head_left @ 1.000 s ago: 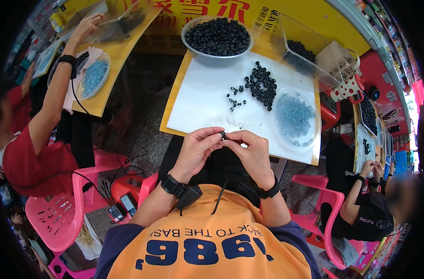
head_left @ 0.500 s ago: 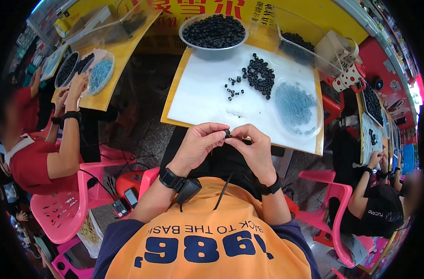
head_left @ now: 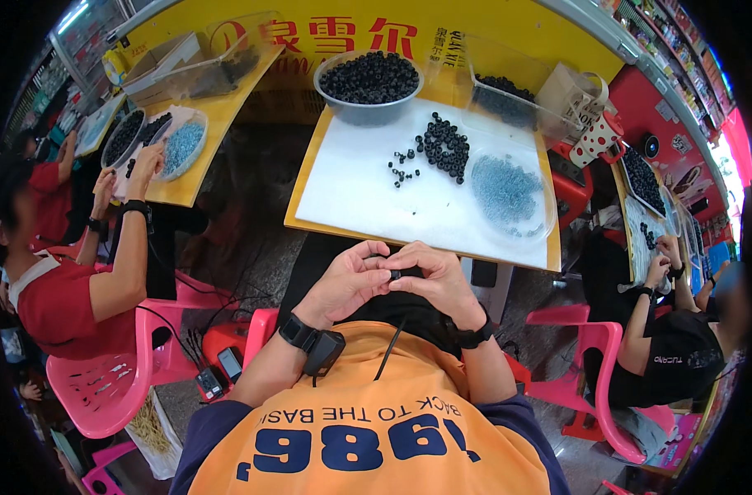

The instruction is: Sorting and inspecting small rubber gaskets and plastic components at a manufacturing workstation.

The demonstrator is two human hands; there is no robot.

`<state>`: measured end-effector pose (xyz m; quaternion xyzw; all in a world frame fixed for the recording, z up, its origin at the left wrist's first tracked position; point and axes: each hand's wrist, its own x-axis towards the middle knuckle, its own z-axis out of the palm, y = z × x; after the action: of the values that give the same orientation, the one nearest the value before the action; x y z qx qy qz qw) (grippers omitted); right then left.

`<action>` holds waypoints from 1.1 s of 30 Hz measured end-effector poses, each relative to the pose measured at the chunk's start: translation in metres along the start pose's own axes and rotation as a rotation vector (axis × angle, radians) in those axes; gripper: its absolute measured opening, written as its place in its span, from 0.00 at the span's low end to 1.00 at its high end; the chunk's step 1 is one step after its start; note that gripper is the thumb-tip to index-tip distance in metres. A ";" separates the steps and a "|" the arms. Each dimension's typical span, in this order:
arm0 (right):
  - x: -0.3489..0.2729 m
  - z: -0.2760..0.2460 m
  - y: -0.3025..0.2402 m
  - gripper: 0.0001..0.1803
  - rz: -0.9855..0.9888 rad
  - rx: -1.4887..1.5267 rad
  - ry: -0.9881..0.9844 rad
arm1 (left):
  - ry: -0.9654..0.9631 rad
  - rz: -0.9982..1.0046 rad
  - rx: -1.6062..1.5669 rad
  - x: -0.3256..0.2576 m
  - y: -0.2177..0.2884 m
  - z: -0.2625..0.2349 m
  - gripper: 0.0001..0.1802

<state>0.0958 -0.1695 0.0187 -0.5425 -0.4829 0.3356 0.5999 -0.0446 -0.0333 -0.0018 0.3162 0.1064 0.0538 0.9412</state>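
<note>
Just in front of the table's near edge, over my lap, my left hand (head_left: 351, 280) and my right hand (head_left: 434, 278) meet fingertip to fingertip. Both pinch one small black round part (head_left: 395, 275); its finer details are too small to make out. Beyond them a white sheet (head_left: 343, 194) covers the yellow table. On it lies a loose pile of black round parts (head_left: 444, 148), with several smaller black pieces (head_left: 403, 169) to its left. A shallow clear tray of pale blue transparent pieces (head_left: 505, 188) sits on the right side.
A grey bowl (head_left: 366, 114) heaped with black parts stands at the back. Behind right are a clear box (head_left: 508, 107) and a dotted mug (head_left: 597, 142). Co-workers sit left (head_left: 75, 285) and right (head_left: 681, 355), with pink chairs (head_left: 586, 330) beside me.
My view has tilted slightly, and both hands sit lower, a little farther from the table edge. The black part is still between my fingertips.
</note>
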 end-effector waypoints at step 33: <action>0.179 -0.094 0.086 0.07 0.042 -1.157 0.203 | 0.185 -0.177 -0.103 0.006 -0.015 -0.039 0.13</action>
<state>0.2498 -0.0183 -0.0220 -0.8206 -0.5168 -0.0243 0.2426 -0.0471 -0.0213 -0.0420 0.2505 0.2173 0.0048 0.9434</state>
